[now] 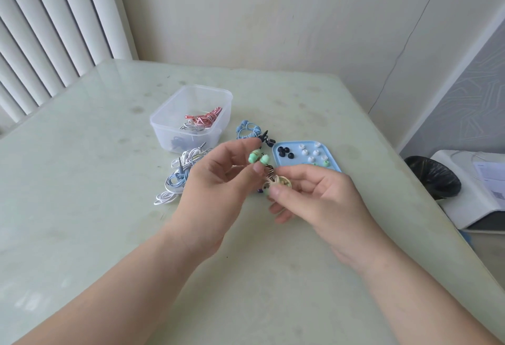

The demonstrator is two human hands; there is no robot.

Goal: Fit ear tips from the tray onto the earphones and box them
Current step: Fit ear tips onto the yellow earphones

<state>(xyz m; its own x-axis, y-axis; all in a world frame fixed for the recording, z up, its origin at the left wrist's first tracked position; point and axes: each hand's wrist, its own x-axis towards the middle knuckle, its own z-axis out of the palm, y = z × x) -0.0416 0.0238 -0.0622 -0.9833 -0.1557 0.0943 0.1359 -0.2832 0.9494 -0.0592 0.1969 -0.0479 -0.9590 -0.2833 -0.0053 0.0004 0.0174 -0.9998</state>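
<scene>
Above the table's middle, my left hand [218, 178] pinches a coiled pair of earphones [269, 176] just below its two green ear tips [258, 158]. My right hand [314, 194] grips the coiled cable of the same pair from the right. Behind my hands lies a light blue tray [334, 163] with dark blue, white and green ear tips in it. A clear plastic box [191, 118] stands at the back left and holds red-striped earphones [205, 119] and other pairs.
A heap of white and blue-striped earphones [180, 175] lies left of my hands. A blue coiled pair [248, 130] lies between box and tray. Off the table's right edge stand a black-lined bin [434, 176] and a white device [478, 189].
</scene>
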